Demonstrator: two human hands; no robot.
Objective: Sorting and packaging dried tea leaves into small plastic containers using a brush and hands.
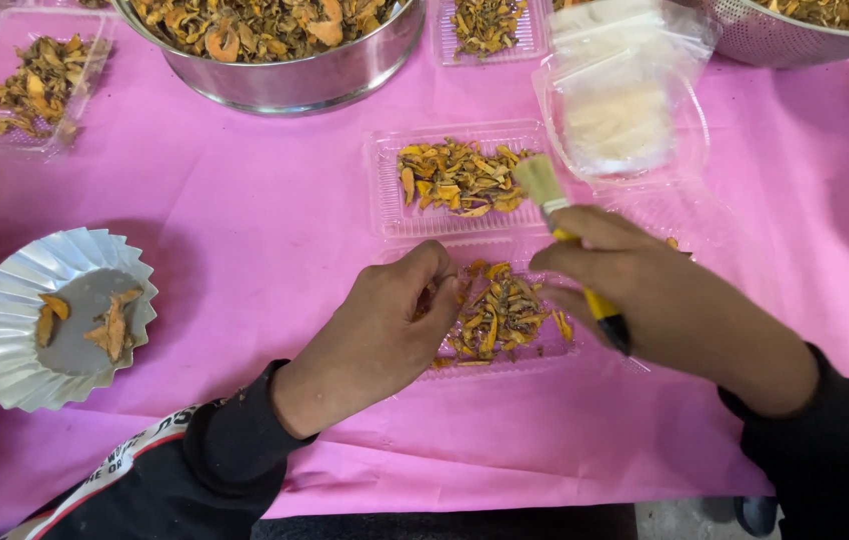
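Sitting far left on the pink cloth (245, 230): a silver foil cup (5, 320) with a few orange bits. Moving right, left hand (385, 330) curling nearly closed, fingertips pinching at dried orange-brown pieces (500, 315) in the near clear tray (505, 362) (can't tell if actually gripping any). Looking light, brittle, crumbly; probably wanting a gentle fingertip pinch, no squeezing. Further right, right hand (645, 290) wrapping closed around a yellow-handled brush (570, 245), bristles pointing up toward the second filled tray (390, 200).
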